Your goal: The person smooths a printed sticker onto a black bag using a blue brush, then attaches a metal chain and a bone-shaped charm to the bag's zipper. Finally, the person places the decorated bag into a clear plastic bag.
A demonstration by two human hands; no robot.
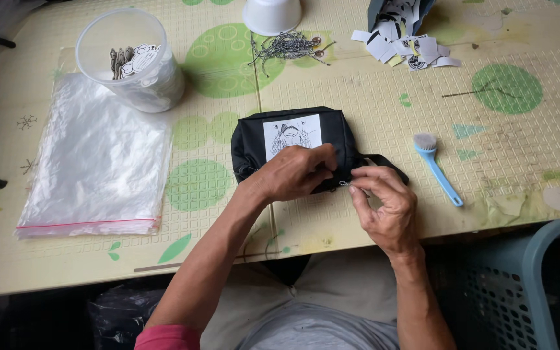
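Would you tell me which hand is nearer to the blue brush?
Right. The right hand sits just beside the blue brush; the left hand rests on the black pouch, farther away.

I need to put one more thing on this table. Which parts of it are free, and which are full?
Free: the mat between the black pouch and the blue brush, and right of the brush. Also the near edge below the plastic bags. Crowded: the far edge, with the clear tub, metal chains and paper tags.
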